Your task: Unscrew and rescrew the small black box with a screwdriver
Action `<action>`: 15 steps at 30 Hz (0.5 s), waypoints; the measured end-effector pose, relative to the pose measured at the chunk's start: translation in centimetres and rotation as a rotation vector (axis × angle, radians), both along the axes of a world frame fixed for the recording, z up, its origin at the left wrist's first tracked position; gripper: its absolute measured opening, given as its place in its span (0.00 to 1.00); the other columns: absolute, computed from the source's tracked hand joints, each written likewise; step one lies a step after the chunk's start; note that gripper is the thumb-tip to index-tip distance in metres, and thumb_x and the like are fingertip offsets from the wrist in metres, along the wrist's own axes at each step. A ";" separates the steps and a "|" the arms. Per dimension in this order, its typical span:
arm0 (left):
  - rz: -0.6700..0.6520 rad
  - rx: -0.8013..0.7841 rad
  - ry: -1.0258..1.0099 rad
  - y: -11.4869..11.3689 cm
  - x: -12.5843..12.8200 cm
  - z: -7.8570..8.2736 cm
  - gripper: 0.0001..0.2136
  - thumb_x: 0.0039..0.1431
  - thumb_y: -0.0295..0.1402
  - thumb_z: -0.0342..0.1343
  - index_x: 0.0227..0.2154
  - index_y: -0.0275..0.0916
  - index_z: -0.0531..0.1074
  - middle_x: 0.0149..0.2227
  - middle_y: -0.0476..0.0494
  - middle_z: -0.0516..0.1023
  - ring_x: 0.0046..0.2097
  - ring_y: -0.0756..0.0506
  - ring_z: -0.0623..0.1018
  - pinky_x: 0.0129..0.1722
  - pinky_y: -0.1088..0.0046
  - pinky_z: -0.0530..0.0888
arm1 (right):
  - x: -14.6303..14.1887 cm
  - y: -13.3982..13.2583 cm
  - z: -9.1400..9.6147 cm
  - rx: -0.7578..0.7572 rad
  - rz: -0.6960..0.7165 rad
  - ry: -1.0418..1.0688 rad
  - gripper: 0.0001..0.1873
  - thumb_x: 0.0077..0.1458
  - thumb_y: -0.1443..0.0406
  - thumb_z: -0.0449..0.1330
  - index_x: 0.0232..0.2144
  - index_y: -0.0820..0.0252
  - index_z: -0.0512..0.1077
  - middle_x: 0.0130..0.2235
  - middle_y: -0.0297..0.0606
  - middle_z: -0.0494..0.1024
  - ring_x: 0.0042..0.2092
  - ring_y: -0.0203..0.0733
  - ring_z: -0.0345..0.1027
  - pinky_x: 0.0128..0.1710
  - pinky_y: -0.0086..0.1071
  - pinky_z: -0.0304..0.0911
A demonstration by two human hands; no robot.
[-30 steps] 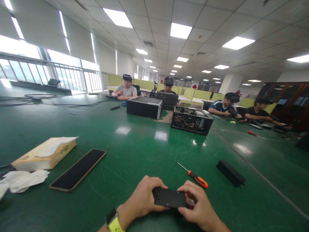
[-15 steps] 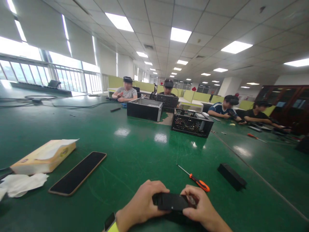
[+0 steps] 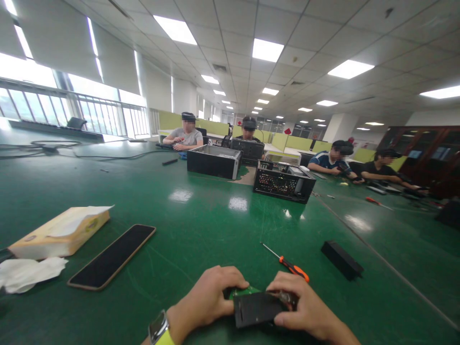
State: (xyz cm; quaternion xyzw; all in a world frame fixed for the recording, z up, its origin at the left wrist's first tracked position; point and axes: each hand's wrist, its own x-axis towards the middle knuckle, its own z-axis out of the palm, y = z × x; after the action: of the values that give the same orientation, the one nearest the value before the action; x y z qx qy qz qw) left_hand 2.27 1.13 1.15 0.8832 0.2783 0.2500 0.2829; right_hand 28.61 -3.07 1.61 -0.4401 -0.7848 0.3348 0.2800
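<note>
Low at the front of the green table, my left hand (image 3: pixel 210 299) and my right hand (image 3: pixel 305 306) both grip a small black flat device (image 3: pixel 257 309), one hand at each end. A sliver of green circuit board (image 3: pixel 244 291) shows at its upper edge between the black parts. A watch with a yellow band sits on my left wrist (image 3: pixel 160 330). An orange-handled screwdriver (image 3: pixel 287 263) lies just beyond my right hand, apart from it.
A black block (image 3: pixel 341 259) lies to the right. A dark phone (image 3: pixel 113 256), a tissue box (image 3: pixel 59 232) and crumpled tissue (image 3: pixel 30 273) lie at left. Two open computer cases (image 3: pixel 283 179) stand mid-table. Several people sit at the far side.
The black device has tilted in my hands and a green board now shows at its top edge. My hands stay low at the table's front.
</note>
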 end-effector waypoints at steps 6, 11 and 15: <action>-0.029 -0.028 -0.038 -0.2 -0.5 0.3 0.12 0.56 0.33 0.61 0.44 0.43 0.77 0.44 0.44 0.80 0.46 0.43 0.78 0.49 0.70 0.71 | -0.3 -0.1 -1.1 0.052 -0.121 0.018 0.15 0.36 0.63 0.69 0.31 0.58 0.76 0.31 0.33 0.72 0.32 0.40 0.64 0.31 0.31 0.57; -0.033 -0.077 0.015 -0.4 -1.3 0.6 0.29 0.44 0.41 0.70 0.52 0.45 0.73 0.51 0.44 0.77 0.51 0.38 0.76 0.54 0.64 0.69 | -0.5 -0.3 -1.7 0.070 -0.161 0.023 0.13 0.37 0.62 0.67 0.29 0.59 0.72 0.29 0.32 0.69 0.29 0.38 0.60 0.29 0.30 0.53; 0.064 -0.132 0.028 -0.7 -1.2 0.2 0.27 0.47 0.43 0.69 0.51 0.44 0.73 0.51 0.44 0.77 0.50 0.38 0.75 0.52 0.64 0.68 | -0.9 -0.5 -2.3 0.150 -0.197 0.006 0.13 0.40 0.60 0.67 0.27 0.58 0.68 0.28 0.31 0.66 0.29 0.38 0.59 0.29 0.30 0.51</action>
State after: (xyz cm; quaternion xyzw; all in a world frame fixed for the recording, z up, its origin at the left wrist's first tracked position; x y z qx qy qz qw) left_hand 1.07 0.42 1.40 0.8566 0.3265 0.2275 0.3285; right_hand 27.74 -3.61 -0.66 -0.4920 -0.7596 0.2473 0.3461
